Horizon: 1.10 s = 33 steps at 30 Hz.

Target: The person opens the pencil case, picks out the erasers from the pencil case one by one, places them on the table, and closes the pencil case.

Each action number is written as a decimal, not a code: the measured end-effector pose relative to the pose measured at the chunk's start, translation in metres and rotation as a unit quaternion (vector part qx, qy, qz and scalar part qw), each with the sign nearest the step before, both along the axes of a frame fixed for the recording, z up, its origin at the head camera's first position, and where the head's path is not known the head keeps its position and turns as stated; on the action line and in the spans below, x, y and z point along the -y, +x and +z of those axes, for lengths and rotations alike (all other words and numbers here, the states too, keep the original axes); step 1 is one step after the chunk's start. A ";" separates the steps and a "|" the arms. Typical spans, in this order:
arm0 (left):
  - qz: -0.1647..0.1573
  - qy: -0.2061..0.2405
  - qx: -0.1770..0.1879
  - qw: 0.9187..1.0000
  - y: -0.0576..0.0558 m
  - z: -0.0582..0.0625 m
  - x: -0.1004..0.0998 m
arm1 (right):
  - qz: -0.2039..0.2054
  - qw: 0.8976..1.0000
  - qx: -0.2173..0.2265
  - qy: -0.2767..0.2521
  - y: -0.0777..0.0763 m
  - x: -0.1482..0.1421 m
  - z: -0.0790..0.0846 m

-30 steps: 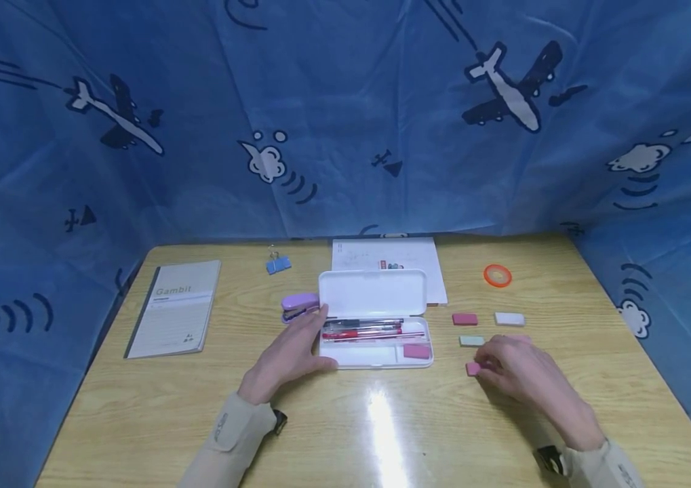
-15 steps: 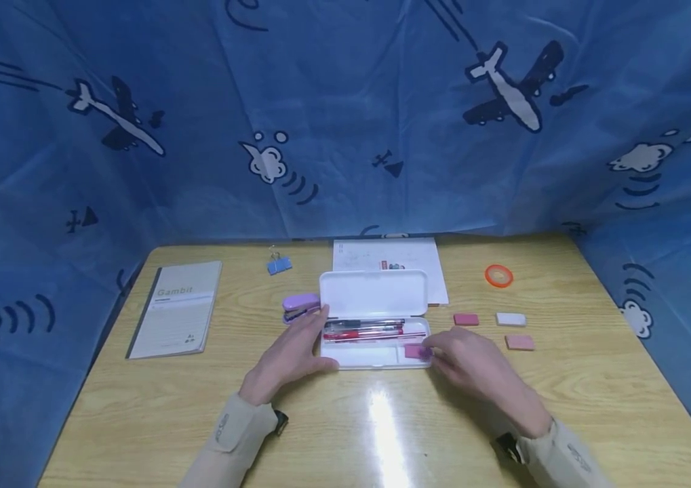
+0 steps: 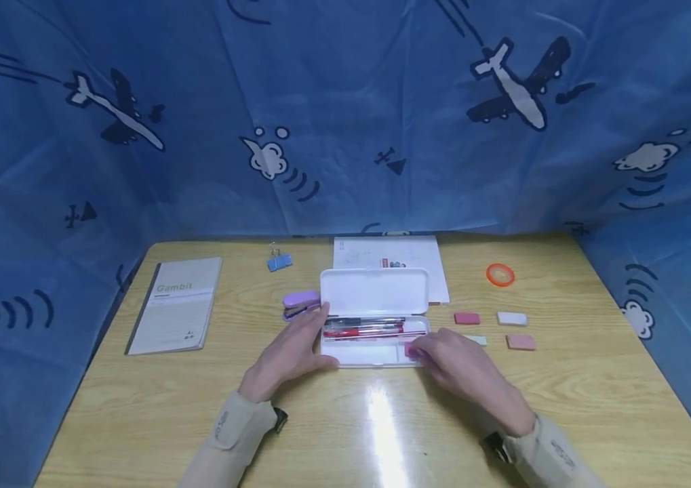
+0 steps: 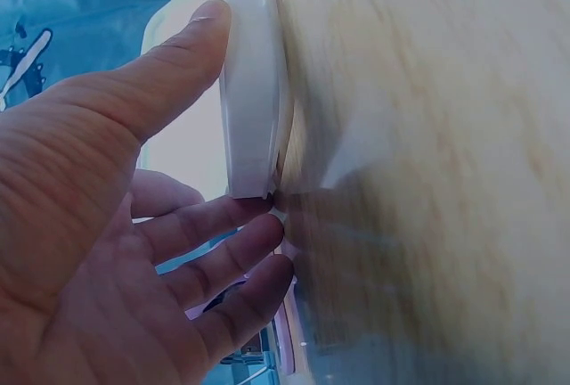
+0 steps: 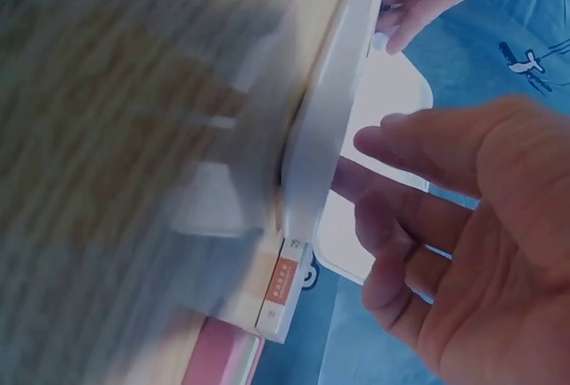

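Note:
A white pencil case (image 3: pixel 357 354) lies on the table with its lid raised at the back. Several pens (image 3: pixel 363 332), black and red, fill its rear tray. My left hand (image 3: pixel 290 354) grips the case's left end, thumb along the front wall (image 4: pixel 254 82) and fingers round the end. At the right end, my right hand (image 3: pixel 473 366) has its fingertips down in the small compartment, pinching a pink eraser (image 3: pixel 409 350) that they mostly cover. In the right wrist view, the case's wall (image 5: pixel 325 126) hides the fingertip and the eraser.
Dark pink (image 3: pixel 466 318), white (image 3: pixel 512 318) and light pink erasers (image 3: pixel 521 342) lie right of the case; a green eraser (image 3: pixel 477 339) is half hidden. Around are orange tape (image 3: pixel 500 274), purple stapler (image 3: pixel 299 298), blue binder clip (image 3: pixel 279 262), notebook (image 3: pixel 176 308), paper (image 3: pixel 357 251).
My right hand has picked up a pink eraser from the table on the right and carried it left into the case's right compartment. My left hand has stayed at the case.

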<state>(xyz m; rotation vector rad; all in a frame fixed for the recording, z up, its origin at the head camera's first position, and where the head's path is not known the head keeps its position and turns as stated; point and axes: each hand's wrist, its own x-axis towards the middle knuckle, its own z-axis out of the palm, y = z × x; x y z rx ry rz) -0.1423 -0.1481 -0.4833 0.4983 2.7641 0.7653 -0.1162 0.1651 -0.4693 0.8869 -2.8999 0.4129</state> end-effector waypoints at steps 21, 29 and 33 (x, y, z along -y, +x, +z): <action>0.000 0.004 -0.006 1.000 0.000 0.001 0.000 | 0.040 0.997 -0.016 0.067 -0.022 0.013 -0.001; 0.000 0.003 -0.005 1.000 0.000 0.001 -0.001 | 0.019 0.998 0.002 0.063 -0.020 0.010 0.005; -0.001 0.003 -0.004 1.000 0.000 0.002 -0.001 | -0.007 0.999 0.023 0.030 -0.018 0.003 0.011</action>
